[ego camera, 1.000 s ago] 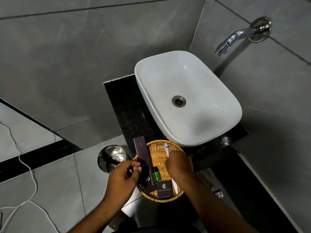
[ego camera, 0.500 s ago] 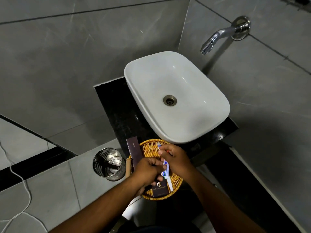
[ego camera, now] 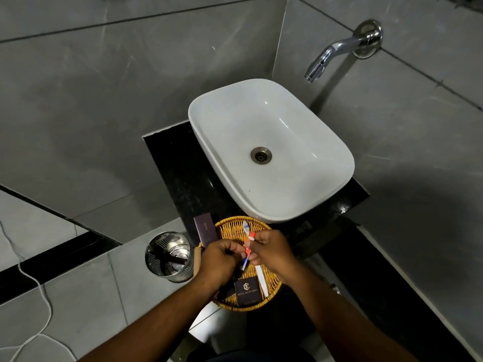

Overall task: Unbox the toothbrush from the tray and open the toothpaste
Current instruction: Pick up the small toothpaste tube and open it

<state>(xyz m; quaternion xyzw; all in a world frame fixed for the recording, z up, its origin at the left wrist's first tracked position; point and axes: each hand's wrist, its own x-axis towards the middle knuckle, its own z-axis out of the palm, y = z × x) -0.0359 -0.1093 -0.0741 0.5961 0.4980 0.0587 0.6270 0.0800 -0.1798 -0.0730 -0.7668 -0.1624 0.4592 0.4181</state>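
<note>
Now both hands work over the wicker tray [ego camera: 271, 293], which sits on the black bench [ego camera: 180, 178] just in front of the white basin [ego camera: 271, 150]. My left hand [ego camera: 219, 259] is closed in a pinch on the lower end of the small toothpaste tube [ego camera: 247, 253]; my right hand [ego camera: 271, 253] is closed on its upper, cap end. The tube is held tilted, just above the tray. The toothbrush [ego camera: 261, 279] lies unboxed in the tray beneath the hands, bristles toward the basin, handle toward me. A dark box marked "Comb" [ego camera: 205, 231] leans across the tray's left rim; a small dark hotel-branded box [ego camera: 247, 293] rests at its near edge. A steel bin [ego camera: 170, 254] stands on the floor to the left.

By my judgement the step in hand is unscrewing the cap. To do it well, I hold the tube body steady without squeezing, turn only the cap with the right fingertips, and keep the work over the tray so a dropped cap is caught.
</note>
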